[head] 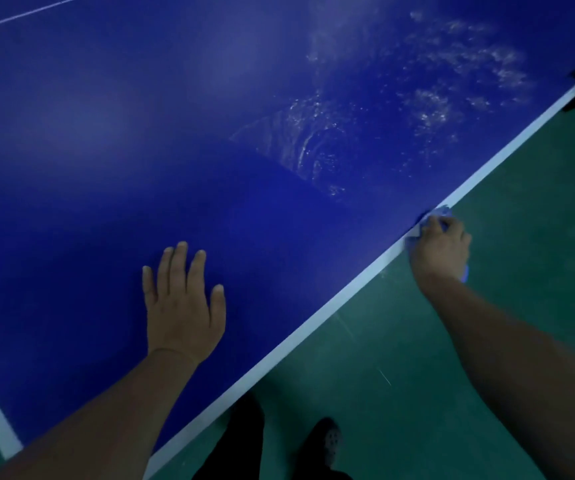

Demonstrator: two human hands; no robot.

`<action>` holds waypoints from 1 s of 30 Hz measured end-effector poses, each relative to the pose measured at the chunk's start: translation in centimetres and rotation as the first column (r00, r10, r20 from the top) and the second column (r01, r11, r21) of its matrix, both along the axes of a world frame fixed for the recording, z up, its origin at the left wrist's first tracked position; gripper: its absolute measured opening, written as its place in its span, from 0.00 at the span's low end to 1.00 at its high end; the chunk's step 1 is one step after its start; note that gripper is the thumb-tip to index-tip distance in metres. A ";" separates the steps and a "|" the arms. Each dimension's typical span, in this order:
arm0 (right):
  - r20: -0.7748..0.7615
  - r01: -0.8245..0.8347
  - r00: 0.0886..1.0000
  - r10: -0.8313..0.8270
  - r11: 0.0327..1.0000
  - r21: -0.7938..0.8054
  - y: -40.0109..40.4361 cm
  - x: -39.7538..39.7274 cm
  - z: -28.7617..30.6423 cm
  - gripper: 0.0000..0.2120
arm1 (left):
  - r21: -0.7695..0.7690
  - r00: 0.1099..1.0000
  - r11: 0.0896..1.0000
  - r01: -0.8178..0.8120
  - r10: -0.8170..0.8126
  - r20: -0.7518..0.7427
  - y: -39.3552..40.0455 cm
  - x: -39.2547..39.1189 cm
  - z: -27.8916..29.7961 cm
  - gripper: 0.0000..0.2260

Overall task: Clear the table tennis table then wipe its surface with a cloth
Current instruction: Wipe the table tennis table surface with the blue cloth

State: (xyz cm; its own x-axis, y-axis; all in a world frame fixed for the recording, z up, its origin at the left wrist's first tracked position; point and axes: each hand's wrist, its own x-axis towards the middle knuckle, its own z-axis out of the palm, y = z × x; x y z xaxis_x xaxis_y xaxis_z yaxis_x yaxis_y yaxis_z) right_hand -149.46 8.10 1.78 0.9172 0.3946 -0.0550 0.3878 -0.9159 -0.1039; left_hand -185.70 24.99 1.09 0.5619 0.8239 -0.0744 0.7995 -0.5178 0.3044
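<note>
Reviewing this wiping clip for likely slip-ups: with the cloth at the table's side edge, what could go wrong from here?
1. The right hand bunches the blue cloth on the white edge line, so the cloth may slide off toward the green floor.
2. White smears remain farther up the table; they could be missed.
3. The left hand lies flat on the surface and may leave marks.

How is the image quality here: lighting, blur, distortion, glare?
Head view: dim overall with a blue-green cast; the right hand and its cloth are smeared; the table edge runs tilted, diagonal across the frame; soft light patches sit on its upper surface, where wet streaks glint; the left hand stays fairly sharp.
</note>
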 end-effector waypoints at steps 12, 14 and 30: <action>0.050 -0.379 0.925 0.376 0.917 0.127 4.5 -8.8 -2.1 0.20 | 0.038 0.999 0.999 -0.001 0.003 -0.053 1.1 1.7 -1.8 0.28; 0.083 -0.265 0.964 0.253 0.947 0.184 4.3 -7.4 -2.6 0.16 | 0.022 0.999 1.000 -0.011 0.012 -0.047 1.2 1.8 -1.8 0.28; 0.031 -0.691 0.722 0.692 0.718 0.084 23.1 -16.9 -3.3 0.22 | 0.007 0.987 1.000 0.024 -0.023 -0.159 1.9 1.8 -2.0 0.27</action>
State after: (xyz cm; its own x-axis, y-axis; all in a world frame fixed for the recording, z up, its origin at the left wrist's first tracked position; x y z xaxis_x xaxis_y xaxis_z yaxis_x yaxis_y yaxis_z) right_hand -166.32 31.23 -1.52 0.3870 0.9221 0.0065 0.9093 -0.3804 -0.1689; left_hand -183.91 26.85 -0.94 0.5628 0.8114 -0.1574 0.8249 -0.5392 0.1696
